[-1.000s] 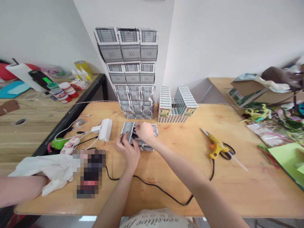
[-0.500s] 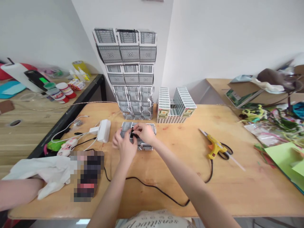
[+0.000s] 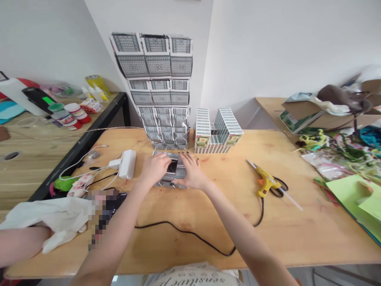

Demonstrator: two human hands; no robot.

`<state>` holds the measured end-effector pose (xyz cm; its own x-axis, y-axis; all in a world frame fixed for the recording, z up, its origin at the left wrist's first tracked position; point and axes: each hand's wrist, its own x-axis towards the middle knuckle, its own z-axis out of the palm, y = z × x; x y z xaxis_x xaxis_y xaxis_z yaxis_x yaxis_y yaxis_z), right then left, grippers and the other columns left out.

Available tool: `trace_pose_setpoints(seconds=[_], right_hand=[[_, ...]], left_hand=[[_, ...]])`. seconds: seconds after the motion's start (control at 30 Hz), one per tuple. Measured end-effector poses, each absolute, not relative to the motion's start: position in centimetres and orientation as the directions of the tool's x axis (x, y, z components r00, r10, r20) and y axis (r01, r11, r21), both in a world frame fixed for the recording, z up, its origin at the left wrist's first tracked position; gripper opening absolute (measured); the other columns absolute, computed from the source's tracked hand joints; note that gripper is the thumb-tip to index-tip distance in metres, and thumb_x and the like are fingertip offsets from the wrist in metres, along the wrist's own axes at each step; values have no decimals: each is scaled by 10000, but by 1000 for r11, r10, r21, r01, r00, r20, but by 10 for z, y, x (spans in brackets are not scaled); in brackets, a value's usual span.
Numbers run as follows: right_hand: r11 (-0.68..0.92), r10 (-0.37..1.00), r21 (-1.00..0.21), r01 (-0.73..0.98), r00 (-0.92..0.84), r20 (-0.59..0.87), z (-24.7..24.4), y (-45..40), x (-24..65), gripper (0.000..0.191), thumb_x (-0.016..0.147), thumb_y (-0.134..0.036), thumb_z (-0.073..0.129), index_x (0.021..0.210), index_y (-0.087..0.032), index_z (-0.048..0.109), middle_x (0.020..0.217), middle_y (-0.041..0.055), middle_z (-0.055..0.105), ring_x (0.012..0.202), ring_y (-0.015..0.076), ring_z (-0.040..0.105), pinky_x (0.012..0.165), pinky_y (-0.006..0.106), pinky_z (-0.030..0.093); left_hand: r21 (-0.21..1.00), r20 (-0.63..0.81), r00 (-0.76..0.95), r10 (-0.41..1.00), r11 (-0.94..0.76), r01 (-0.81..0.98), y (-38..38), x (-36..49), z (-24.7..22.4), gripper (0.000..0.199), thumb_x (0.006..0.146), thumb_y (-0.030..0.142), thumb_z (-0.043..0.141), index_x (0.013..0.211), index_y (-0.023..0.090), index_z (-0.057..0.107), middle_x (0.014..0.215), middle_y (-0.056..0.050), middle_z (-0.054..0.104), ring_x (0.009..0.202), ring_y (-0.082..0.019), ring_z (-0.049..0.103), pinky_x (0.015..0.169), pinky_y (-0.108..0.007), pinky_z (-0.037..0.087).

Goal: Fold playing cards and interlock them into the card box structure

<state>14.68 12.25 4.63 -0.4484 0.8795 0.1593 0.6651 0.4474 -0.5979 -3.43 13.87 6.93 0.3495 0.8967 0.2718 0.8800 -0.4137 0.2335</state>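
Observation:
A low block built of patterned grey playing cards (image 3: 179,173) lies on the wooden table, with a dark square opening in its middle. My left hand (image 3: 155,169) rests on the block's left part, its fingers curled at the opening's edge; whether they pinch anything is hidden. On the right part lies my right hand (image 3: 192,171), fingers spread over the top and the thumb near the front edge. Directly behind stands a tall tower of the same cards (image 3: 159,93).
Behind right stands a U-shaped card structure (image 3: 218,129). A yellow glue gun (image 3: 266,182) lies beside black scissors (image 3: 279,190), its cable crossing the front. To the left are a white power adapter (image 3: 127,164), cables, a phone (image 3: 117,202) and another person's arm (image 3: 22,244).
My hands have moved apart from the block's middle, the left one to the left side and the right one to the right, its fingers now spread. The opening shows more clearly.

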Motion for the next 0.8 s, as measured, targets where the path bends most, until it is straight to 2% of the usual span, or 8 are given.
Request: trace_pose_setpoints(seconds=[0.1, 0.23, 0.43, 0.53, 0.63, 0.7, 0.73, 0.8], right_hand=[[437, 883, -575, 692, -453, 126, 34, 117, 144, 957, 599, -489, 641, 1385, -155, 209, 1444, 149, 212, 1339, 298, 93, 1035, 553, 140], [441, 889, -593, 674, -420, 183, 24, 118, 137, 954, 580, -470, 655, 1372, -123, 252, 1437, 151, 235, 1333, 288, 123, 1052, 495, 177], [335, 940, -645, 687, -290, 180, 31, 128, 110, 981, 565, -498, 675, 1366, -115, 257, 1427, 171, 245, 1331, 307, 125, 1057, 511, 140], [349, 925, -759, 550, -334, 184, 43, 132, 107, 906, 585, -486, 676, 1340, -137, 318, 1405, 155, 305, 1328, 292, 163, 1053, 490, 167], [296, 907, -935, 196, -364, 211, 52, 127, 125, 584, 767, -464, 505, 1263, -163, 441, 1307, 114, 464, 1261, 231, 343, 1007, 399, 299], [159, 927, -987, -17, -342, 155, 50, 119, 141, 482, 814, -477, 422, 1159, -161, 537, 1160, 106, 584, 1095, 219, 521, 897, 362, 413], [73, 938, -996, -52, -335, 87, 46, 114, 149, 459, 790, -497, 457, 1052, -148, 597, 1038, 102, 640, 967, 220, 590, 818, 348, 457], [-80, 951, -996, -43, -302, -63, 31, 106, 160, 411, 668, -503, 611, 816, -121, 638, 780, 79, 671, 724, 208, 632, 658, 314, 492]], left_hand=[[318, 353, 202, 914, -320, 892, 137, -39, 62, 196, 784, 258, 441, 679, 220, 602, 745, -48, 603, 721, -186, 542, 651, -282, 402], [445, 440, 62, 896, -278, 851, 130, -45, 58, 134, 765, 227, 456, 729, 202, 583, 752, -40, 587, 739, -177, 542, 679, -275, 412], [618, 592, -269, 760, -214, 756, 118, -47, 68, 104, 772, 285, 496, 769, 184, 516, 786, -30, 572, 695, -133, 532, 662, -252, 430], [750, 499, -392, 773, -159, 642, 113, -43, 68, 150, 771, 331, 503, 773, 184, 478, 735, -14, 580, 651, -122, 546, 604, -234, 435], [854, 338, -447, 828, -70, 516, 104, -33, 59, 171, 760, 351, 511, 739, 191, 453, 611, 19, 554, 545, -111, 535, 511, -214, 413], [880, 258, -408, 876, -39, 474, 97, -22, 51, 182, 735, 355, 540, 716, 194, 458, 573, 26, 554, 509, -110, 531, 477, -208, 400], [886, 224, -380, 897, -25, 464, 93, -15, 47, 189, 720, 357, 557, 701, 194, 464, 555, 28, 556, 493, -109, 527, 462, -205, 392], [895, 165, -327, 930, -1, 447, 86, 2, 39, 201, 703, 363, 579, 670, 192, 478, 535, 25, 567, 479, -111, 531, 444, -203, 386]])
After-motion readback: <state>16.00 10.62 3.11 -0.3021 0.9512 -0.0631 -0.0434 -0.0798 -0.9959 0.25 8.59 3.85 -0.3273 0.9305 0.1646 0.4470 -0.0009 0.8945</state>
